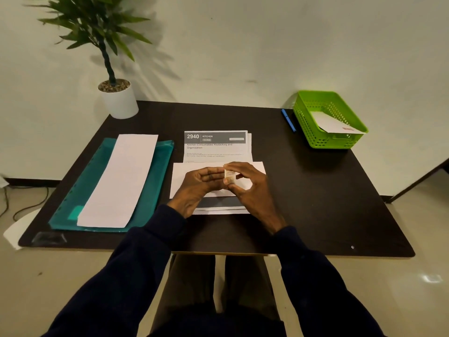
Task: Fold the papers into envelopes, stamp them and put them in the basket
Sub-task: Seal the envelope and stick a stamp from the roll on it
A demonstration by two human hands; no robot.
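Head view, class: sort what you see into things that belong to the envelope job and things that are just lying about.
For the job: stamp, held by left hand and right hand; folded paper under them; printed sheets; long paper on teal folder; green basket, one envelope inside.
Lying about: blue pen; potted plant.
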